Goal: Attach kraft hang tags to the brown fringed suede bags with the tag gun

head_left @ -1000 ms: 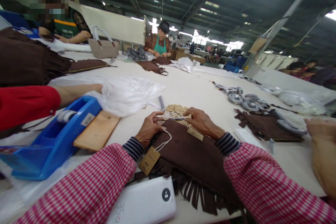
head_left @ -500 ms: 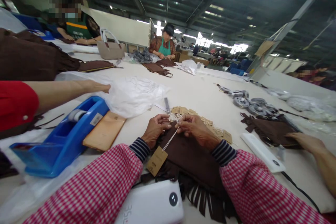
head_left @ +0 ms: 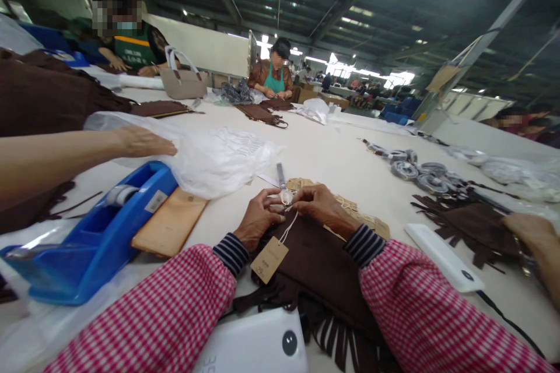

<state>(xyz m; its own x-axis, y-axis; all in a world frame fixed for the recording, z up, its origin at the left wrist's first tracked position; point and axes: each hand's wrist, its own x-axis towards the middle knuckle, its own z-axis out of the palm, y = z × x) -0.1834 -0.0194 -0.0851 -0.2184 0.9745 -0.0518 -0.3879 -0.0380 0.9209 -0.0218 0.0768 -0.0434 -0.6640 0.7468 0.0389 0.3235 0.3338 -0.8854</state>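
Observation:
A dark brown fringed bag (head_left: 319, 268) lies flat in front of me. At its far corner is a small pale, shiny ring-like piece (head_left: 286, 197), with a grey strip (head_left: 280, 173) beyond it. My left hand (head_left: 261, 218) is closed in a pinch on that corner of the bag. Close beside it, my right hand (head_left: 324, 208) pinches the white string (head_left: 289, 228) of a tan hang tag (head_left: 270, 259), its fingertips partly hiding the string's upper end. The tag rests on the bag. Several more tan tags (head_left: 308, 182) lie beyond and under my right hand.
On the left stand a blue tape dispenser (head_left: 87, 239), a tan flat case (head_left: 170, 221) and white plastic bags (head_left: 219, 157). White flat devices (head_left: 254, 344) lie nearby. Co-workers' arms reach in from left (head_left: 87, 151) and right (head_left: 538, 245). Wrapped straps (head_left: 420, 172) sit at right.
My right hand has moved slightly left and closer to my left hand. The tag has shifted up and right, its string shorter in view. The co-worker's hand at right has moved a brown bag.

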